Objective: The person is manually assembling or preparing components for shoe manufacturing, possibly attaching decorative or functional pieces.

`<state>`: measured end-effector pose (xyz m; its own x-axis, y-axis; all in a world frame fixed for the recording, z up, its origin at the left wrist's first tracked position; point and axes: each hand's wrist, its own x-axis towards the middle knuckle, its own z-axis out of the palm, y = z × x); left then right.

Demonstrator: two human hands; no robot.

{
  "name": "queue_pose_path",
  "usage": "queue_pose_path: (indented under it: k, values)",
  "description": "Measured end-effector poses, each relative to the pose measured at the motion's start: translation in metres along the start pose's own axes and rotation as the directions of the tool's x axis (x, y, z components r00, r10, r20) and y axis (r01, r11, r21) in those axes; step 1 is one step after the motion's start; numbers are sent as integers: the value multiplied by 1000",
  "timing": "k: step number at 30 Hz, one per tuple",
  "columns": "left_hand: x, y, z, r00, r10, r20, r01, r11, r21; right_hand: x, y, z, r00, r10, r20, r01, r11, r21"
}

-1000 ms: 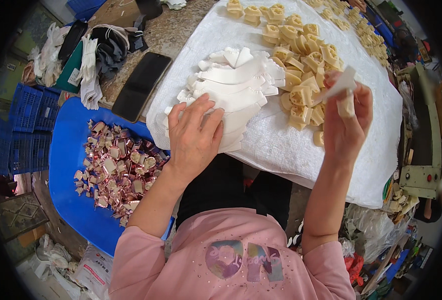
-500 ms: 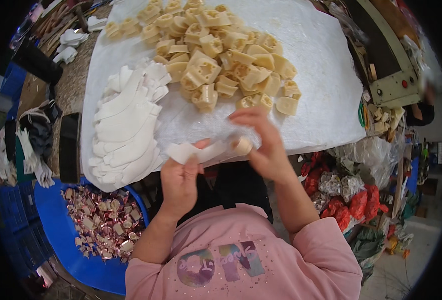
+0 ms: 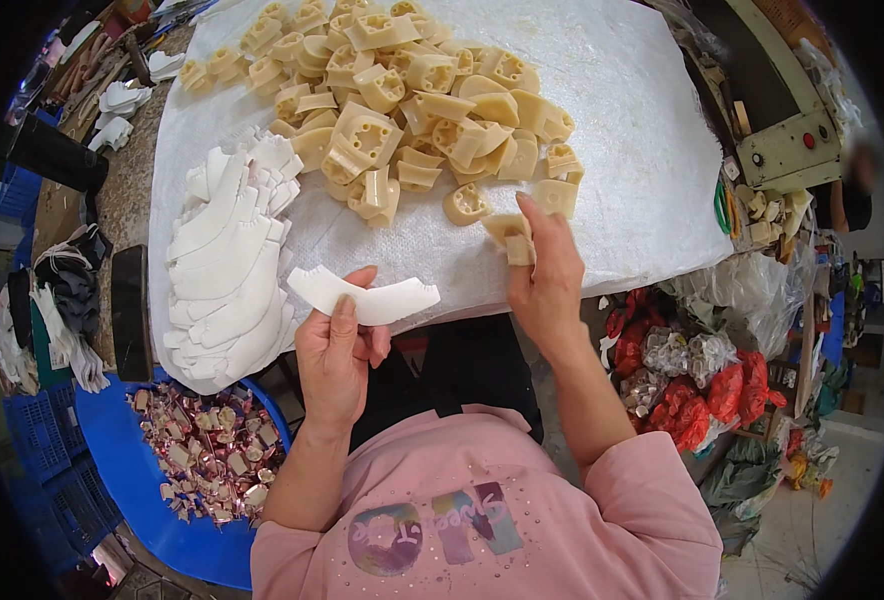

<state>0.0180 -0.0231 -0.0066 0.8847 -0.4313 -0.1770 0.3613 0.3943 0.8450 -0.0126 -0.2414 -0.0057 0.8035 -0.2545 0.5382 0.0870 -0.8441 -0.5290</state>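
My left hand (image 3: 337,350) holds a flat white curved plastic strip (image 3: 367,296) by its left end, above my lap at the table's front edge. My right hand (image 3: 544,270) pinches a small cream plastic block (image 3: 510,236) at the near edge of a heap of cream plastic parts (image 3: 412,90). A stack of white curved strips (image 3: 227,265) lies left of my left hand. Both heaps rest on a white cloth (image 3: 622,130) over the table.
A blue tub (image 3: 127,480) holding several shiny pink-wrapped pieces (image 3: 207,450) stands at my lower left. A black flat object (image 3: 130,312) lies on the table's left edge. Bags of red and clear items (image 3: 677,380) sit at my right, with a machine panel (image 3: 792,150) behind them.
The two hands have parted. My left hand keeps the white strip, while my right hand has reached forward to the cream heap and taken a block. The view has tilted slightly.
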Motion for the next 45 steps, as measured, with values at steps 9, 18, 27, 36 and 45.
queue_pose_path:
  k: [9, 18, 27, 36, 45]
  values:
    - [3, 4, 9, 998, 51, -36, -55, 990, -126, -17, -6, -11, 998, 43, 44, -32, 976, -214]
    - [-9, 1, 3, 968, 211, -133, -204, 977, 68, -4, -68, -1, 986, -157, 65, 75, 746, 662]
    - [-24, 22, 8, 989, 144, -26, -143, 989, 35, -7, -77, 35, 921, -366, -134, 365, 692, 623]
    - [-26, 19, 15, 970, 234, -61, -217, 954, 205, -7, -74, 39, 922, -363, -131, 368, 725, 582]
    - [-27, 15, 10, 935, 347, -67, -309, 894, 326, -1, -75, 44, 897, -402, -184, 442, 829, 343]
